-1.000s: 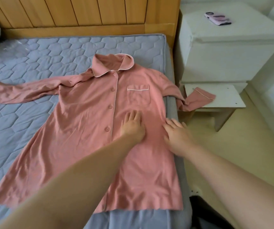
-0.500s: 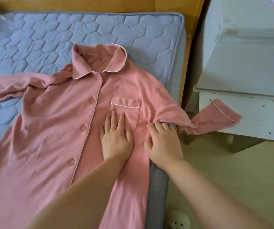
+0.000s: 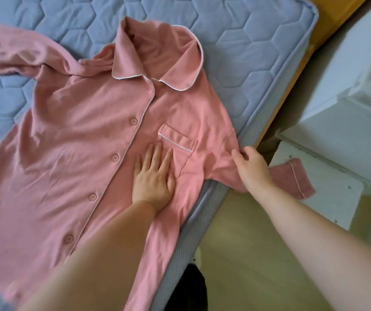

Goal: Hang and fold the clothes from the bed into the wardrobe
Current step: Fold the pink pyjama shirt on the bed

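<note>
Pink shirt lay spread face up on the mattress by its right edge. Left hand pressed flat by the pocket, fingers straight; right hand pinched the sleeve hanging off the side.

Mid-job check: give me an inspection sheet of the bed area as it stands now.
Surface: blue quilted mattress, partly covered by the shirt.
Job's things: pink pyjama shirt, buttoned, front up; one sleeve hangs off the bed edge, cuff on a white shelf.
Clutter: dark object on the floor, unclear.
Hands: left hand flat beside the chest pocket; right hand grips the hanging sleeve.
Cables: nothing seen.
Surroundings: white bedside cabinet, wooden bed frame.
</note>
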A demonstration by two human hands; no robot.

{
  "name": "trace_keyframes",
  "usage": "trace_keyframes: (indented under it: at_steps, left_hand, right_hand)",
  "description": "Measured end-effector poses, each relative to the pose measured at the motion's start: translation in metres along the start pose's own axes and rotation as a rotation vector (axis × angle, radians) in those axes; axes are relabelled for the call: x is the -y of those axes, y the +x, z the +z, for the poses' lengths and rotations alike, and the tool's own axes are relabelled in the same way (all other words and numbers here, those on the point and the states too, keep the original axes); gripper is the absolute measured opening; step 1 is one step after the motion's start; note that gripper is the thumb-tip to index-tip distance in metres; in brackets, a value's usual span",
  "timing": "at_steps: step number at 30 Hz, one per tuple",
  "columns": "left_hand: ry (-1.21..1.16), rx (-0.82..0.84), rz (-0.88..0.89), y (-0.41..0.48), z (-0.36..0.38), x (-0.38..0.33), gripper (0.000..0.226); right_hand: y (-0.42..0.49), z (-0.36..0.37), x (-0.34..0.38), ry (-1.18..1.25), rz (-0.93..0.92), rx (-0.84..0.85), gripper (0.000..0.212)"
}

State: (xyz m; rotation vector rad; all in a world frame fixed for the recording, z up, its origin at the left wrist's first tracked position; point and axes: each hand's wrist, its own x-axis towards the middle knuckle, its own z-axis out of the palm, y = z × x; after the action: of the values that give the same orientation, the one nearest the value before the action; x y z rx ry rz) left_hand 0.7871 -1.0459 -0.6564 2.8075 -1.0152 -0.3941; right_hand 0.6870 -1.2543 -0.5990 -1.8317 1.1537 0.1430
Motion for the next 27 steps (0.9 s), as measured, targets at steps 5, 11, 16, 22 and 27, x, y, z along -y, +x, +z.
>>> trace_keyframes:
  at_steps: [5, 11, 16, 22, 27]
  left_hand:
    - [-0.049, 0.031, -0.092, -0.005, -0.017, -0.018, 0.057]
    - [-0.440, 0.015, -0.312, -0.034, -0.041, -0.095, 0.053]
    - [-0.662, -0.079, -0.424, -0.066, -0.043, -0.166, 0.041]
    - [-1.490, 0.323, -0.938, -0.058, -0.036, -0.241, 0.025]
    - [-2.071, 0.179, -1.118, -0.048, -0.041, -0.260, 0.032]
  right_hand:
    - [0.009, -0.036, -0.007, -0.046, 0.152, 0.371, 0.025]
    - [0.010, -0.072, -0.030, -0.583, 0.040, 0.725, 0.006]
    - [0.010, -0.095, -0.058, -0.840, -0.086, 0.728, 0.023]
    - [-0.012, -0.147, -0.083, -1.013, -0.601, 0.380, 0.018]
    - [-0.049, -0.171, -0.101, -0.981, -0.753, 0.606, 0.031]
